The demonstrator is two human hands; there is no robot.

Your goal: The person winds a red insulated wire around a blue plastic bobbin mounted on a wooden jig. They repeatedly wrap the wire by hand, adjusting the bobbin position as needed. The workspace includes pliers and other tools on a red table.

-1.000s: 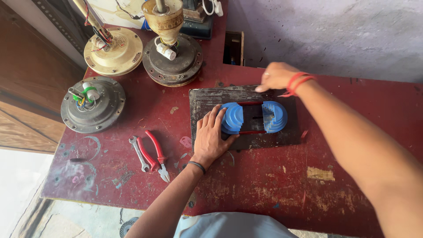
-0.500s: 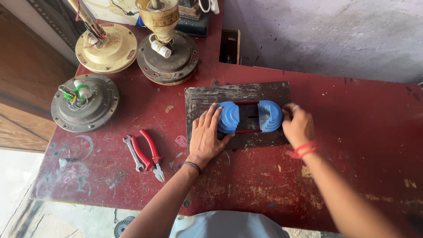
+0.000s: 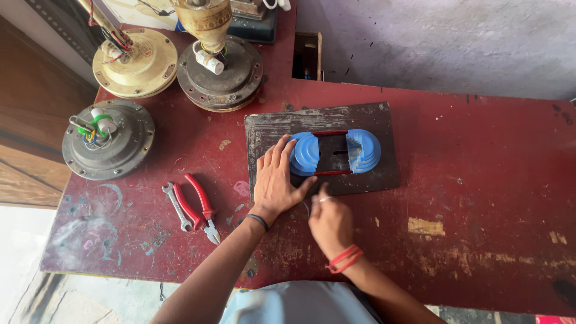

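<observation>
A dark metal plate (image 3: 372, 120) lies flat on the red table (image 3: 480, 156). On it sit two blue stepped half-round formers (image 3: 336, 152) joined by red wire loops. My left hand (image 3: 276, 177) rests flat on the plate's left part, fingers spread, its fingertips touching the left blue former. My right hand (image 3: 329, 221) is just below the plate's front edge, fingers pinched together near a thin wire; I cannot tell whether it grips that wire. Red bands circle my right wrist, a dark one my left.
Three ceiling fan motor housings stand at the back left: a grey one (image 3: 108, 139), a cream one (image 3: 135, 62) and a dark one (image 3: 220, 72). Red-handled pliers (image 3: 201, 207) and a spanner (image 3: 176, 206) lie left of my left arm. A small box (image 3: 306, 56) sits against the wall.
My right hand has come from the far right side of the plate, past the right blue former, down to the plate's front edge. My left hand stays on the plate.
</observation>
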